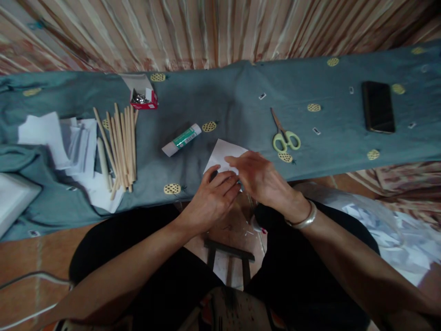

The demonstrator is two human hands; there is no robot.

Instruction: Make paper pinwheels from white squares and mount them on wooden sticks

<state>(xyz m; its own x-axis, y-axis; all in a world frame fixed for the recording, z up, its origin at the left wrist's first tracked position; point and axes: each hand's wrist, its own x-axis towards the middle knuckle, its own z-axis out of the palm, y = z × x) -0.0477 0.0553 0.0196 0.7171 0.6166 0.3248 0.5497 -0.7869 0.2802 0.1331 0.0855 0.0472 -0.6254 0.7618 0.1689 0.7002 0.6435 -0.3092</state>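
A small white sheet of paper [223, 154] lies at the near edge of a grey-blue cloth [220, 101]. My left hand [212, 197] pinches its near left corner, fingers curled together. Beside it my right hand [257, 177], with a silver bangle at the wrist, has its fingers closed on the paper's near right part. Both hands touch each other over the sheet. A glue stick [182, 139] lies just left of the paper, and green-handled scissors [284, 135] lie to its right.
A bundle of several rolled paper sticks [120, 145] and a pile of white sheets [58, 138] lie at the left. A small red box of metal clips [143, 97] sits behind them. A black phone [378, 106] rests at the far right. A plastic bag [379, 230] lies on the floor.
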